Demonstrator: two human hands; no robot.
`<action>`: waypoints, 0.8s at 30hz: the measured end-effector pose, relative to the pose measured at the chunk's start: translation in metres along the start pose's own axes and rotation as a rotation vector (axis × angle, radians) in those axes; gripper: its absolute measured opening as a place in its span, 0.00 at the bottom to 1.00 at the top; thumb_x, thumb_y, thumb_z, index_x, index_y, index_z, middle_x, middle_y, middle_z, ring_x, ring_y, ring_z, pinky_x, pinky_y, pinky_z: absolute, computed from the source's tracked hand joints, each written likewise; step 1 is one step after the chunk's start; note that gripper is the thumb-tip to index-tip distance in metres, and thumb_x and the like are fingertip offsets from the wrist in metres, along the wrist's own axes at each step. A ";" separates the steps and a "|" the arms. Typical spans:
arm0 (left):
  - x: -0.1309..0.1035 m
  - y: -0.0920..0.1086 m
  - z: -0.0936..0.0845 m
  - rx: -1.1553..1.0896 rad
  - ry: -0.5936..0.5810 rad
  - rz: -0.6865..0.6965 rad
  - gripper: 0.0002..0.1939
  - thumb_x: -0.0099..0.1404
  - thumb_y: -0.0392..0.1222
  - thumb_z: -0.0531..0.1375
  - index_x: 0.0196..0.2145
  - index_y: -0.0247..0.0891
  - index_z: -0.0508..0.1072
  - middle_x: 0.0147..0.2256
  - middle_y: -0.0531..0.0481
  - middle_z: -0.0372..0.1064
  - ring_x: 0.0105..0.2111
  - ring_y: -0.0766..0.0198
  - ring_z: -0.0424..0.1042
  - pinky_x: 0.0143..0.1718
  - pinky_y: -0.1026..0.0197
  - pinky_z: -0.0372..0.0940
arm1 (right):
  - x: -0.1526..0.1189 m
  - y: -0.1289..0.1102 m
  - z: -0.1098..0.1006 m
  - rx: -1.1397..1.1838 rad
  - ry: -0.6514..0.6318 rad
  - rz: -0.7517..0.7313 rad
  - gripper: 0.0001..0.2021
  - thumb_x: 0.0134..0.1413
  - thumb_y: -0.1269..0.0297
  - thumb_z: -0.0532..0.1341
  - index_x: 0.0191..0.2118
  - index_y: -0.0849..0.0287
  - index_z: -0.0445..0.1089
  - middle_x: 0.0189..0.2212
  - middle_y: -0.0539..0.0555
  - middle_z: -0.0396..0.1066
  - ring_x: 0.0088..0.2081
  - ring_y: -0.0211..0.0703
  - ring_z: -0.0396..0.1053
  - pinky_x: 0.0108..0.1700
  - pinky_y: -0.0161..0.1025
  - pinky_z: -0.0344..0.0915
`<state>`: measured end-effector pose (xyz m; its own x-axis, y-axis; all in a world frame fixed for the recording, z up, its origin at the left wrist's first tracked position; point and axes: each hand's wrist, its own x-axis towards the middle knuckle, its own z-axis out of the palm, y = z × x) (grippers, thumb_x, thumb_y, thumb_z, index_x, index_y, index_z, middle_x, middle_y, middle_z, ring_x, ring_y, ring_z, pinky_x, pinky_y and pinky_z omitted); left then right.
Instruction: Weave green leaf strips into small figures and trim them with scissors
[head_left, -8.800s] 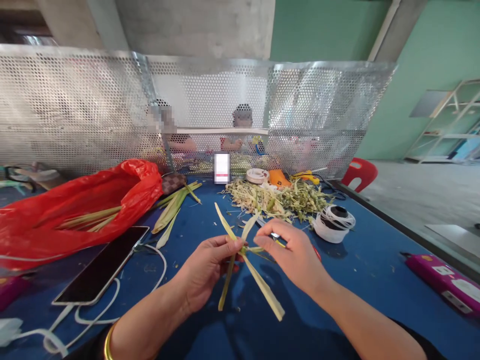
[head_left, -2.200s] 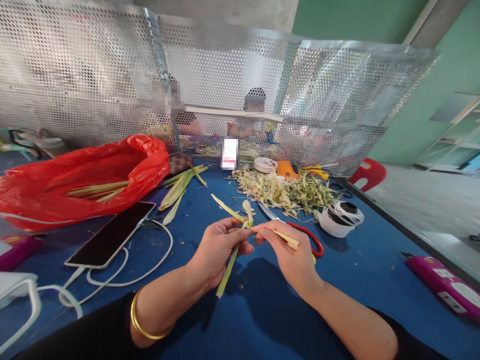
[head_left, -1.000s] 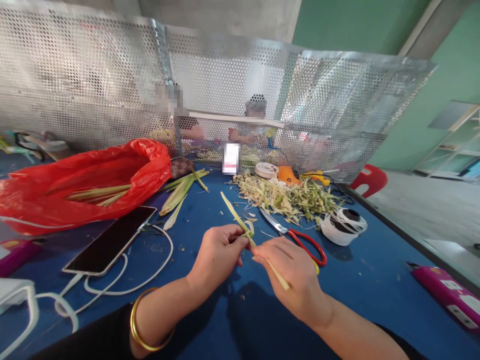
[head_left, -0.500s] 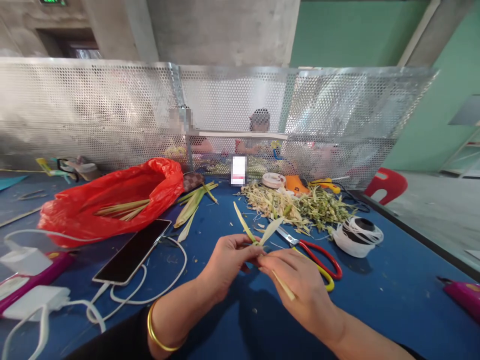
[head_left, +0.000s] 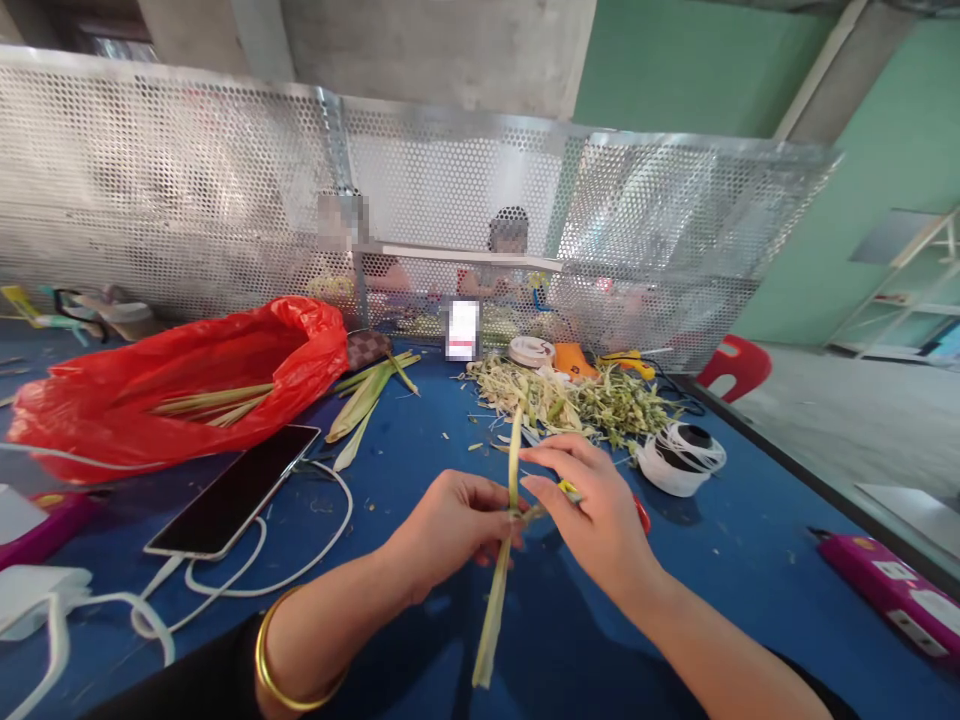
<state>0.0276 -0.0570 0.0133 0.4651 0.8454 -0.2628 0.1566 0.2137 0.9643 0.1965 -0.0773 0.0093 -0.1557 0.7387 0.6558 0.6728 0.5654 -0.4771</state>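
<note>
Your left hand (head_left: 459,522) pinches the crossing of the narrow, flat, pale yellow-green leaf strips (head_left: 491,630) between thumb and forefinger, just right of the frame's centre. One end stands nearly upright above the pinch; a longer one hangs toward the lower middle, and a short stub points right. Your right hand (head_left: 600,508) has thumb and forefinger a little parted beside the upright end; you can't tell from here whether they touch it.

Keep the left thumb flat on the crossing, since it is probably all that stops the folds springing loose. Take each end close to its root, lay it flat without twisting, and press the crease before letting go. Pull gently; leaf like this may split along its grain.

Half a second ago your fingertips were bunched together, with a strip under your right palm. Now the right fingers are raised and apart, one end is upright, and the broad pale tip that leaned to the upper right no longer shows. The steel scissors with red and yellow handles (head_left: 643,515), plain to see then, are mostly hidden behind your right hand.

Farther out, the heap of dry, straw-coloured and green leaf scraps (head_left: 525,392) lies upper right of centre, and the crinkled red plastic bag (head_left: 90,415) fills the left of the frame, much as then.
</note>
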 end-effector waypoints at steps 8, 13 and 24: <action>-0.002 -0.002 0.011 0.071 -0.109 -0.073 0.15 0.53 0.51 0.61 0.25 0.34 0.77 0.24 0.48 0.74 0.21 0.67 0.70 0.23 0.66 0.62 | 0.003 -0.004 0.007 0.383 -0.145 0.317 0.12 0.51 0.67 0.62 0.19 0.59 0.66 0.22 0.47 0.64 0.26 0.36 0.63 0.30 0.33 0.60; -0.003 -0.001 0.013 0.123 -0.082 -0.079 0.11 0.51 0.47 0.63 0.22 0.35 0.77 0.23 0.46 0.75 0.21 0.65 0.71 0.23 0.66 0.63 | -0.003 -0.007 0.015 0.325 -0.034 0.324 0.13 0.51 0.68 0.62 0.18 0.59 0.62 0.20 0.46 0.61 0.24 0.35 0.60 0.28 0.34 0.57; -0.004 -0.006 0.015 0.018 -0.100 -0.100 0.14 0.51 0.49 0.64 0.21 0.34 0.77 0.23 0.45 0.75 0.20 0.66 0.71 0.22 0.68 0.62 | -0.003 -0.006 0.021 0.340 0.022 0.298 0.12 0.53 0.68 0.60 0.20 0.59 0.65 0.22 0.48 0.63 0.27 0.36 0.63 0.31 0.34 0.60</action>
<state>0.0378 -0.0694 0.0085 0.5310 0.7668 -0.3606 0.2216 0.2851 0.9325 0.1774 -0.0751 -0.0022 0.0262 0.8817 0.4711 0.4097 0.4204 -0.8096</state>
